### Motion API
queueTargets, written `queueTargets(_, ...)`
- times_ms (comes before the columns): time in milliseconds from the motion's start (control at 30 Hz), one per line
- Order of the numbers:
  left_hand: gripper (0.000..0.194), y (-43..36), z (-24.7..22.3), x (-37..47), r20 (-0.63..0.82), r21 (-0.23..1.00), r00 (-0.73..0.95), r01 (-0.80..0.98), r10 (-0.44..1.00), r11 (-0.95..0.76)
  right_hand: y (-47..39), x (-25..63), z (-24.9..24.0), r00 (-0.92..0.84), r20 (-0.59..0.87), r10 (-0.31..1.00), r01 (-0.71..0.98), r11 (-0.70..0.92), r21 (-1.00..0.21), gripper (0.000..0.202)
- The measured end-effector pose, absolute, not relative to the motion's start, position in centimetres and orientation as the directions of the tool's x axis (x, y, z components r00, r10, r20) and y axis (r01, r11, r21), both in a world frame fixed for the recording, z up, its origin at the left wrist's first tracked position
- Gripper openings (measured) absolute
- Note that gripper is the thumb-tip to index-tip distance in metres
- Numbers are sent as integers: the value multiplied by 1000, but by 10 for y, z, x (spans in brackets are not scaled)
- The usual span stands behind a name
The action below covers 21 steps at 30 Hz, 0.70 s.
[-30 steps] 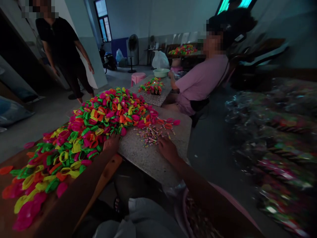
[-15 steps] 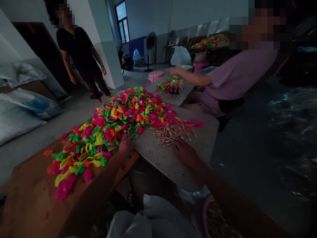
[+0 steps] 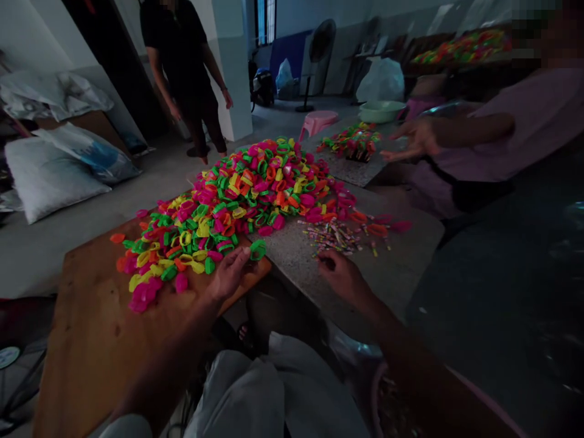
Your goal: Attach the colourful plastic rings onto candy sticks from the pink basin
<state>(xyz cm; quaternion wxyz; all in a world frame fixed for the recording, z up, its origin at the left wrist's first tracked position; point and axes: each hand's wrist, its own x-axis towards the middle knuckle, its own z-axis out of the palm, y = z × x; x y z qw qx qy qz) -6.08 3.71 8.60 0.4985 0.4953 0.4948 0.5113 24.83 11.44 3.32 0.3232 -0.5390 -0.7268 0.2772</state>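
My left hand [image 3: 230, 272] pinches a green ring-shaped plastic piece [image 3: 258, 249] between thumb and fingers, just off the near edge of a big heap of similar plastic pieces [image 3: 237, 194] in pink, green, yellow and orange. Beside a pile of short, thin, patterned sticks [image 3: 335, 236] on the stone-topped table [image 3: 292, 261] is my right hand [image 3: 342, 274]. Its fingers are closed in a pinch at the pile's near edge; what lies between the fingertips is too small and dark to make out.
A wooden board [image 3: 91, 304] carries the heap's left part. Across the stone table a co-worker [image 3: 493, 134] sits with a hand stretched out. Another person [image 3: 182, 67] stands behind the heap. A pink stool [image 3: 319, 121] and a green basin [image 3: 382, 111] are farther back.
My left hand has lifted the green piece clear of the heap. My right fingers have drawn together beside the sticks. The co-worker's hand has pulled back from the far pile, and the view has shifted.
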Motion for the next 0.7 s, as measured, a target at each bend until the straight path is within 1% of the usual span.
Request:
queueTargets(33,53,35,89,-59,15,1000,6,-3,1000,-15,103,233,44,-241,219,945,478,312,-821,18)
queueTargets(67,56,33,91,-57,13,1000,28,16,1000,-13,91,218,55,-267,273,924,352,357,-865,20)
queueTargets(133,60,30,97,-51,-13,999,67,38,998,11,70,192,76,-294,366,883,137,418,-898,19)
queueTargets(167,62,29,99,-49,-34,999,87,39,996,31,63,181,85,-308,389,868,57,425,-903,18)
queueTargets(200,63,28,102,-47,-52,998,104,31,993,49,57,172,92,-328,389,861,-9,409,-912,18)
queueTargets(267,63,26,105,-44,-65,998,138,-6,988,66,51,160,101,-382,329,863,-102,315,-944,21)
queueTargets(367,62,23,106,-45,-40,994,168,-95,985,56,49,154,103,-425,216,879,-153,165,-974,27)
queueTargets(467,56,18,106,-45,23,989,187,-148,982,5,49,150,100,-364,210,908,-166,158,-973,29)
queueTargets(533,52,14,105,-42,87,991,148,-116,985,-70,47,147,99,-304,205,930,-180,155,-971,30)
queueTargets(600,51,11,104,-37,147,988,40,-48,988,-145,43,142,98,-270,178,946,-200,125,-972,30)
queueTargets(700,49,10,100,-33,214,975,-98,85,972,-207,37,138,95,-276,140,951,-209,83,-974,31)
